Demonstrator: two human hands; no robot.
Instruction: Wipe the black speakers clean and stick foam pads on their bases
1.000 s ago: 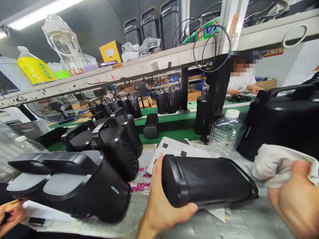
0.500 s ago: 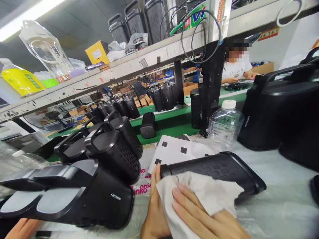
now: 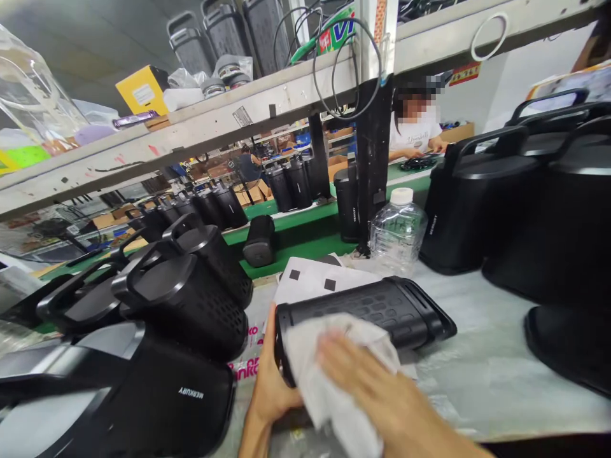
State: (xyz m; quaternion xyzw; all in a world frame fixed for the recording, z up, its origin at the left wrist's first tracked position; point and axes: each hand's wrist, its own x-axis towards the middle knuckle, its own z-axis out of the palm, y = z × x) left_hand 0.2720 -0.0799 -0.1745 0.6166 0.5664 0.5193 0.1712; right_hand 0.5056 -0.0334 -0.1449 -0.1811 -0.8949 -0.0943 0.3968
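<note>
A black portable speaker [image 3: 372, 305] with a honeycomb-patterned side lies lengthwise on the bench before me, its carry handle at the right end. My left hand [image 3: 273, 381] grips the left end, with fingers behind it and thumb below. Pressed flat against the near side near that end is a white cloth [image 3: 324, 381], held under my right hand [image 3: 356, 369], which is smeared by motion. The cloth covers part of the speaker and hangs down in loose folds. Under the far side of the speaker lies a white sheet with black squares [image 3: 305, 280].
Several black speakers stand on the left, the nearest marked MERKURY [image 3: 186, 375], and more [image 3: 468, 197] stand on the right. A clear plastic bottle [image 3: 398, 232] is behind the work. A shelf [image 3: 200, 121] crosses above. A person [image 3: 415, 127] sits across the green line.
My view has turned right. The right hand and cloth have moved toward the speaker's left end, and the left hand now wraps that end. A hand at the lower left is out of view.
</note>
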